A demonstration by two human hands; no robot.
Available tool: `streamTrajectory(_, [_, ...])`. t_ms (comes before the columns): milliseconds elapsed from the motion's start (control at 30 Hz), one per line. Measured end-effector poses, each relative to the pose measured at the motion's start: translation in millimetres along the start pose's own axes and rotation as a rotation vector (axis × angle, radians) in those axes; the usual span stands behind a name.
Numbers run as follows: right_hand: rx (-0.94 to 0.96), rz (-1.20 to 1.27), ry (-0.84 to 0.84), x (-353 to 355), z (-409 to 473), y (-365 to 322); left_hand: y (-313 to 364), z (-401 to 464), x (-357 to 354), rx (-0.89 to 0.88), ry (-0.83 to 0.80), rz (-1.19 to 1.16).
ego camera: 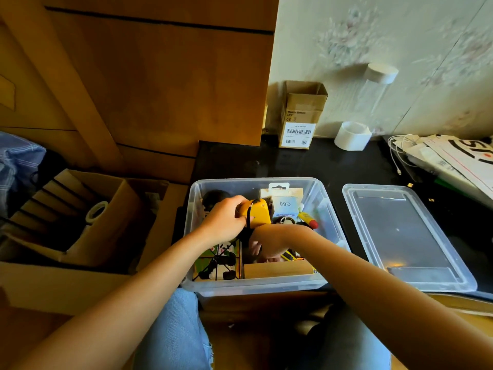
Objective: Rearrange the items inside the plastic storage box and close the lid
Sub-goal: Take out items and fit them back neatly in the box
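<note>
A clear plastic storage box (330,209) stands open in front of me, full of small items. My left hand (226,220) grips a yellow gadget (257,216) with a black strap, held above the box's middle. My right hand (262,248) reaches down into the box under the gadget; its fingers are mostly hidden among the items. Inside lie a boxed mini fan (284,206), a yellow and red tube (308,218), a panda-print pack (221,259) and a wooden block (277,269). The clear lid (400,236) lies flat to the right of the box.
An open cardboard box (80,217) with a tape roll (96,210) sits on the left. Behind, on the black surface, stand a small carton (301,116), a white roll (352,136) and a clear jar (373,94). Papers and a cable (440,156) lie at the far right.
</note>
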State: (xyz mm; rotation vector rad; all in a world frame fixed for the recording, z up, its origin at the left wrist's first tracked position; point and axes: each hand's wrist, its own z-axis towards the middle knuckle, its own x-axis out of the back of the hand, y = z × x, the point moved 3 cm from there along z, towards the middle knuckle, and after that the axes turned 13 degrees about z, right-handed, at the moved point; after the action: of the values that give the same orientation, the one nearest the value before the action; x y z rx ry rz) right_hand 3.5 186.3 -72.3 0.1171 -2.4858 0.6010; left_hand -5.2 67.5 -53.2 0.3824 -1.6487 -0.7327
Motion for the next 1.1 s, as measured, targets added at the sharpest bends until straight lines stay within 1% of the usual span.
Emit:
streamTrajectory(67, [-0.079, -0.026, -0.071, -3.5, 12.6, -4.2, -2.5, -0.7, 5.0, 0.011, 0.007, -0.021])
streamTrajectory(133, [-0.104, -0.031, -0.082, -6.2, 19.2, -5.8, -4.7, -1.7, 10.3, 0.025, -0.012, -0.070])
streamTrajectory(167, [-0.104, -0.069, -0.080, -7.7, 21.2, -5.1, -6.1, -2.2, 12.6, 0.036, -0.036, -0.106])
streamTrajectory(267, [-0.096, -0.313, -0.060, -14.0, 26.9, -2.8, -10.5, -5.2, 18.1, 0.066, -0.121, -0.218])
streamTrajectory(367, [-0.067, -0.411, -0.024, -15.5, 30.3, -1.7, -12.9, -8.8, 20.4, 0.080, -0.144, -0.254])
streamTrajectory(500, [0.020, -0.385, -0.006, -13.3, 28.2, -6.4, -12.2, -13.7, 19.8, 0.125, -0.130, -0.340])
streamTrajectory(633, [-0.016, -0.449, 0.002, -17.0, 29.5, -9.9, -9.9, -14.9, 24.7, 0.149, -0.085, -0.304])
streamTrajectory(733, [0.011, -0.507, 0.069, -16.3, 29.1, -10.6, -10.2, -15.4, 30.1, 0.162, -0.057, -0.244])
streamTrajectory(833, [0.035, -0.544, 0.132, -14.0, 24.2, -10.6, -12.4, -17.5, 32.7, 0.186, -0.071, -0.216])
streamTrajectory(933, [0.110, -0.562, 0.185, -9.3, 12.3, -3.8, -13.4, -17.8, 33.3, 0.170, -0.069, -0.189])
streamTrajectory(1000, [0.148, -0.524, 0.231, -5.6, 1.9, 7.7, -12.6, -16.0, 32.6, 0.145, -0.050, -0.173])
streamTrajectory(1100, [0.211, -0.423, 0.325, 1.8, -16.2, 21.6, -11.0, -12.7, 28.7, 0.146, -0.055, -0.209])
